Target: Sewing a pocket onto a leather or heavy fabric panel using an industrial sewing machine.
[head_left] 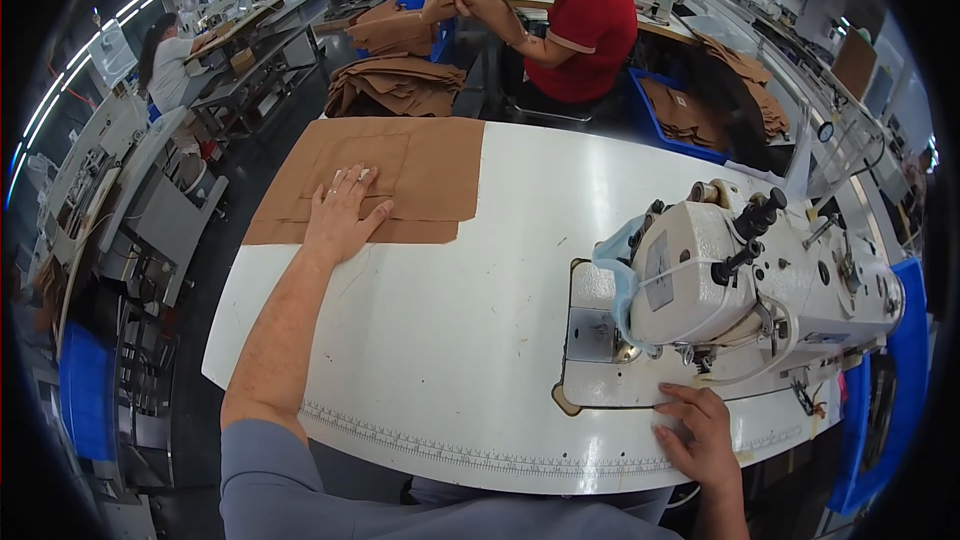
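My left hand [340, 215] lies palm down, fingers apart, on brown fabric pieces [440, 170] with a stitched rectangle, at the far left of the white sewing table [430, 320]. A loose thread trails below it. My right hand [695, 435] rests at the table's front right, fingers loosely bent and apart, just below a white industrial sewing machine [760, 275]. A light blue cloth [620, 280] hangs on the machine's left side, above its metal plate [590, 335]. Neither hand grips anything.
A co-worker in red [585, 30] handles brown fabric beyond the table. Brown piles [395, 90] and blue bins [675, 150] stand there. Another worker [165, 65] sits at the left among sewing tables [150, 220]. A blue bin [85, 390] stands low left, another [855, 470] beside the table's right end.
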A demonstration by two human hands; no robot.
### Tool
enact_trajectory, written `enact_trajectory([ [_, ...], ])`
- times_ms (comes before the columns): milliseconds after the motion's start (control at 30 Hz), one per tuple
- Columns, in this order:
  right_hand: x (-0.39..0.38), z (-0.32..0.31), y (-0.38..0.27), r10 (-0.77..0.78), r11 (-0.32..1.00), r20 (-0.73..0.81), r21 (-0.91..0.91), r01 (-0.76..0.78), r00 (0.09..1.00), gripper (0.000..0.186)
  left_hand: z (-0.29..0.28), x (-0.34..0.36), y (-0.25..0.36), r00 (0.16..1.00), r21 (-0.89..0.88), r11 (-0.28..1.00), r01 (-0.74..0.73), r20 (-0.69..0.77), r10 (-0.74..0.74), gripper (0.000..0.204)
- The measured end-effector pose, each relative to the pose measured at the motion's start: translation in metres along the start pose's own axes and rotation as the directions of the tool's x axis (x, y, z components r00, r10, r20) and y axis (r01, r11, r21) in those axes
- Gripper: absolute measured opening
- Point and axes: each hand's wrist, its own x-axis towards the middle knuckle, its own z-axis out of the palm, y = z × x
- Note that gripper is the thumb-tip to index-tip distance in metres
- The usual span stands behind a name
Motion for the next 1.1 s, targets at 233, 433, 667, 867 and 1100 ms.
enact_trajectory([
  [233, -0.001, 0.002, 0.002, -0.066, 0.998, -0.046, 0.011, 0.067, 0.997, 0.028, 0.011, -0.001, -0.006, 0.990, 0.056, 0.998, -0.029, -0.136, 0.037, 0.069],
  [433, -0.009, 0.004, 0.003, -0.110, 0.994, -0.097, -0.003, 0.111, 0.989, 0.026, 0.017, -0.031, 0.011, 0.970, 0.165, 0.985, -0.049, -0.229, 0.087, 0.062],
  [667, -0.016, 0.007, 0.009, -0.146, 0.989, -0.125, 0.009, 0.148, 0.981, 0.025, 0.003, -0.163, 0.099, 0.963, 0.035, 0.964, -0.262, -0.050, 0.264, 0.066],
  [867, -0.023, 0.008, 0.016, -0.147, 0.989, -0.141, 0.014, 0.150, 0.979, 0.024, -0.015, -0.268, 0.162, 0.869, -0.098, 0.869, -0.485, 0.056, 0.491, 0.080],
  [1100, -0.027, 0.010, 0.011, -0.158, 0.987, -0.174, -0.044, 0.152, 0.972, 0.024, 0.003, -0.314, 0.204, 0.902, -0.137, 0.894, -0.426, -0.139, 0.409, 0.079],
])
